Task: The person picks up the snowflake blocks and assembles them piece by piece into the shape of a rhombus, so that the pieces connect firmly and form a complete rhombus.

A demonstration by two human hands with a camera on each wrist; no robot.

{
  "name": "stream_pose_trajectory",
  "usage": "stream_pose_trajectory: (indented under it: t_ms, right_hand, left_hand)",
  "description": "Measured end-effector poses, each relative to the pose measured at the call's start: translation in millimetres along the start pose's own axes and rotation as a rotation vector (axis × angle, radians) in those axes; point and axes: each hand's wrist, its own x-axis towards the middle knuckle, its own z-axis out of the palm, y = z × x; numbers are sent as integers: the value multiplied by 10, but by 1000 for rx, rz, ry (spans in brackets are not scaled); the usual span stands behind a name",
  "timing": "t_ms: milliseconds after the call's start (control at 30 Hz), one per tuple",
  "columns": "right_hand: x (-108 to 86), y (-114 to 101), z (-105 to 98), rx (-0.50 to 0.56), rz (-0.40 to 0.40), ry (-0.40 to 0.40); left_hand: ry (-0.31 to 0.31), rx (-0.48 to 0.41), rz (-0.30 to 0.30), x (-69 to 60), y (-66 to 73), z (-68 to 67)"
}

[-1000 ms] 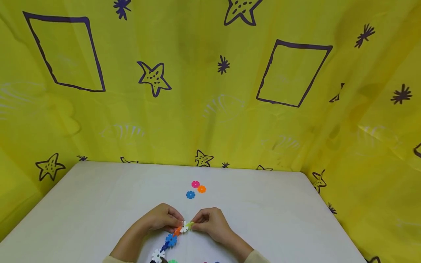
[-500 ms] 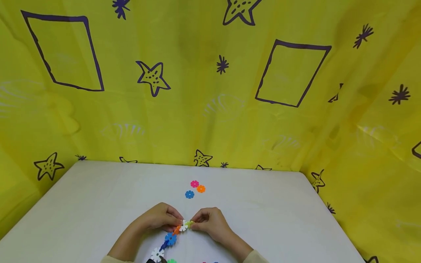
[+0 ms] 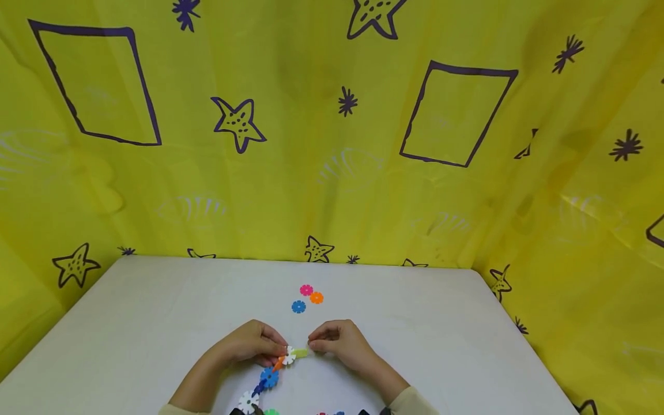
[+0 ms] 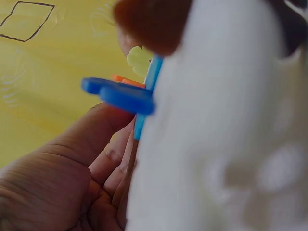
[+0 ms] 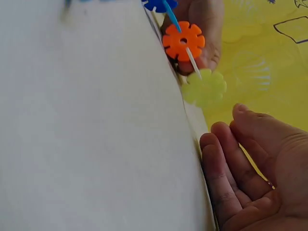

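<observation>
In the head view my left hand (image 3: 254, 341) pinches a white notched plastic disc (image 3: 288, 358) near the end of a chain of interlocking snowflake discs. A pale yellow-green disc (image 5: 206, 89) is slotted at the chain's tip. Behind the white disc follow an orange disc (image 5: 183, 41), a blue disc (image 3: 269, 377), a dark blue disc (image 3: 258, 388) and a larger-looking white disc (image 3: 249, 402). Just right of the yellow-green disc is my right hand (image 3: 339, 343), apart from it, its fingers relaxed and holding nothing. A blurred white shape fills much of the left wrist view.
Farther back on the white table (image 3: 415, 323) lie a loose pink disc (image 3: 306, 290), an orange one beside it and a blue disc (image 3: 298, 306). A green disc (image 3: 271, 412) and other pieces are cut off at the bottom edge. A yellow patterned curtain (image 3: 290, 190) surrounds the table.
My right hand has let go of the yellow-green disc and drawn slightly right. That disc now shows free at the chain's end. The left hand keeps its hold, nearly unmoved.
</observation>
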Motion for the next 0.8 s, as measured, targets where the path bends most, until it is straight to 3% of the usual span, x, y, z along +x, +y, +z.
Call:
stream_pose_trajectory:
  t_ms: [200,500,800]
  right_hand:
    - [112,-26,-160,33,17,61]
    - [437,-82,-373,-75,83,170]
    - [740,-103,-393,-142,173,216]
  left_hand:
    - [9,6,-20,8,-4,13]
    - [7,32,-28,-17,-14,3]
    - [-5,27,-30,-15,-11,-21]
